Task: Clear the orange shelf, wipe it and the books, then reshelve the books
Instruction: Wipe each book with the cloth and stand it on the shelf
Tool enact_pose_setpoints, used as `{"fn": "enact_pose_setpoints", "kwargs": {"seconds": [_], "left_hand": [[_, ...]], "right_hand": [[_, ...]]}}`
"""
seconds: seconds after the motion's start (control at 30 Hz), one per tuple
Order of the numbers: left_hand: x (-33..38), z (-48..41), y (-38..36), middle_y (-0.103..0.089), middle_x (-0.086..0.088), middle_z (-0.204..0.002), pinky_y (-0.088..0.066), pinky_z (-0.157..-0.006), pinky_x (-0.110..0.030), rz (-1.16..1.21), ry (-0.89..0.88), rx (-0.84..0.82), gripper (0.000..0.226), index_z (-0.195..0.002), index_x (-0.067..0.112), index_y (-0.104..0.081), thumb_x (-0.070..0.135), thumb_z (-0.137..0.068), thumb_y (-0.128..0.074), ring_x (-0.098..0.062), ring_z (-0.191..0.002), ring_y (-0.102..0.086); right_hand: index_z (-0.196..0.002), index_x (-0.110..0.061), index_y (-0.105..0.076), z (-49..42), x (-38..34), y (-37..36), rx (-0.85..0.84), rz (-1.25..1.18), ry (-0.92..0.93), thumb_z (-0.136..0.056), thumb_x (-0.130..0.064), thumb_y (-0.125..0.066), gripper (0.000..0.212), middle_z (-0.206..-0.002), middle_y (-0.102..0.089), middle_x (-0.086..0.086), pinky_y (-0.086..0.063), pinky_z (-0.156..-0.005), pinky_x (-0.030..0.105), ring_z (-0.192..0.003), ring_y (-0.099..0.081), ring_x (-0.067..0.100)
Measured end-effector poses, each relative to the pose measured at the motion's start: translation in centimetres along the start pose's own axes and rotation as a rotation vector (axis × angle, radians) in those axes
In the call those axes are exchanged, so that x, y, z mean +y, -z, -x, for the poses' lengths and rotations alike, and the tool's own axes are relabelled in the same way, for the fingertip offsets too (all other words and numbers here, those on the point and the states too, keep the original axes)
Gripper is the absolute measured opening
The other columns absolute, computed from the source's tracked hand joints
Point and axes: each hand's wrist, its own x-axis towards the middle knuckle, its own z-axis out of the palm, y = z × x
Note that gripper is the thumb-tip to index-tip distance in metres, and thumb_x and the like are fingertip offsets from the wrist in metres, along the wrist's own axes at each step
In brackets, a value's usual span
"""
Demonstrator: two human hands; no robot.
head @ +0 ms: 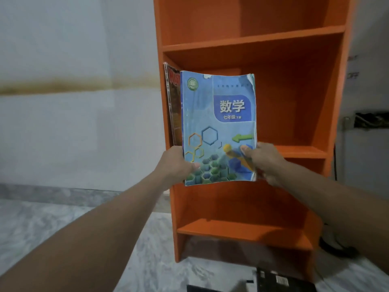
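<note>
1. Left hand (176, 163) and right hand (261, 161) each grip a lower corner of the blue textbook (219, 127), thumbs on its cover and arms stretched forward.
2. It stands upright before the middle compartment of the orange shelf (294, 152), with a red-covered book (173, 102) just behind it at left.
3. Clearing or reshelving: I cannot tell which. Either way, the next move calls for a steady two-handed carry so the limp book does not buckle.

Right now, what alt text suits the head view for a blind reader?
The left hand and right hand hold a blue textbook upright before an orange shelf, a red-covered book behind it. Dark items lie on the floor.
</note>
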Motion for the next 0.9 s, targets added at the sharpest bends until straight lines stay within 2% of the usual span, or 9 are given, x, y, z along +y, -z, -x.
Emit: {"fn": "enact_pose_setpoints", "kwargs": {"seconds": [0.1, 0.2, 0.27, 0.3, 0.37, 0.4, 0.47, 0.6, 0.9], "left_hand": [[0.4, -1.5, 1.5, -0.071, -0.003, -0.102, -0.061, -0.077, -0.041, -0.065, 0.016, 0.059, 0.027, -0.109, 0.017, -0.068, 0.026, -0.085, -0.074, -0.024, -0.087, -0.07], [0.6, -2.7, 2.0, -0.069, -0.003, -0.102, -0.06, -0.076, -0.041, -0.099, 0.033, 0.143, 0.029, -0.11, 0.017, -0.066, 0.028, -0.085, -0.074, -0.025, -0.087, -0.068], [0.6, -3.2, 1.9, -0.068, -0.004, -0.104, -0.059, -0.078, -0.041, -0.11, 0.032, 0.177, 0.027, -0.111, 0.016, -0.064, 0.028, -0.088, -0.071, -0.025, -0.088, -0.067], [0.6, -3.5, 1.8, -0.067, -0.004, -0.104, -0.059, -0.078, -0.042, -0.119, 0.027, 0.193, 0.026, -0.111, 0.015, -0.064, 0.028, -0.089, -0.07, -0.025, -0.088, -0.066], [0.7, -4.1, 1.9, -0.066, -0.005, -0.105, -0.059, -0.074, -0.041, -0.141, 0.027, 0.23, 0.025, -0.112, 0.014, -0.062, 0.028, -0.091, -0.067, -0.026, -0.087, -0.065], [0.7, -4.4, 2.0, -0.066, -0.006, -0.105, -0.059, -0.072, -0.04, -0.151, 0.029, 0.248, 0.024, -0.112, 0.014, -0.061, 0.027, -0.092, -0.065, -0.025, -0.086, -0.065], [0.9, -5.0, 2.2, -0.065, -0.005, -0.102, -0.059, -0.066, -0.037, -0.168, 0.033, 0.284, 0.021, -0.111, 0.013, -0.062, 0.024, -0.093, -0.063, -0.025, -0.083, -0.065], [1.1, -6.0, 1.9, -0.066, -0.006, -0.1, -0.057, -0.063, -0.035, -0.183, 0.039, 0.35, 0.019, -0.109, 0.011, -0.064, 0.02, -0.093, -0.062, -0.025, -0.081, -0.066], [0.6, -9.6, -1.0, -0.07, -0.005, -0.103, -0.059, -0.072, -0.033, -0.255, 0.127, 0.47, 0.022, -0.108, 0.014, -0.067, 0.025, -0.089, -0.069, -0.021, -0.087, -0.068]], "right_hand": [[-0.102, 0.004, -0.062, -1.2, -3.0, -1.2, 0.065, 0.076, -0.023, -0.092, -0.023, -0.067, 0.03, -0.1, -0.066, 0.02, -0.051, -0.068, 0.035, -0.083, -0.061, 0.027], [-0.086, -0.002, -0.056, -2.0, -5.0, -2.4, 0.065, 0.01, -0.152, -0.093, -0.019, -0.066, 0.02, -0.079, -0.056, 0.015, -0.04, -0.041, 0.026, -0.058, -0.049, 0.018], [-0.089, -0.004, -0.054, -2.5, -6.1, -3.1, 0.085, -0.078, -0.195, -0.095, -0.016, -0.063, 0.017, -0.08, -0.052, 0.012, -0.045, -0.036, 0.024, -0.057, -0.048, 0.017], [-0.094, -0.003, -0.054, -2.7, -6.6, -3.3, 0.084, -0.118, -0.202, -0.096, -0.016, -0.06, 0.014, -0.084, -0.055, 0.014, -0.052, -0.04, 0.027, -0.061, -0.054, 0.02], [-0.103, -0.004, -0.052, -3.2, -7.4, -3.9, 0.041, -0.154, -0.211, -0.099, -0.018, -0.055, 0.015, -0.101, -0.061, 0.021, -0.061, -0.064, 0.042, -0.079, -0.067, 0.03], [-0.108, -0.005, -0.05, -3.5, -7.6, -4.1, 0.014, -0.167, -0.217, -0.1, -0.019, -0.054, 0.017, -0.11, -0.061, 0.022, -0.058, -0.078, 0.051, -0.088, -0.068, 0.034], [-0.118, -0.007, -0.05, -4.3, -8.1, -4.5, -0.014, -0.192, -0.215, -0.099, -0.022, -0.055, 0.024, -0.119, -0.059, 0.019, -0.044, -0.09, 0.064, -0.081, -0.067, 0.031], [-0.126, -0.01, -0.049, -6.9, -8.7, -5.3, -0.045, -0.243, -0.199, -0.098, -0.022, -0.058, 0.032, -0.126, -0.059, 0.017, -0.033, -0.098, 0.071, -0.068, -0.06, 0.025], [-0.125, -0.008, -0.053, -14.6, -5.8, -7.1, -0.16, -0.31, -0.219, -0.096, -0.018, -0.061, 0.032, -0.11, -0.061, 0.016, -0.041, -0.095, 0.069, -0.067, -0.058, 0.027]]}}
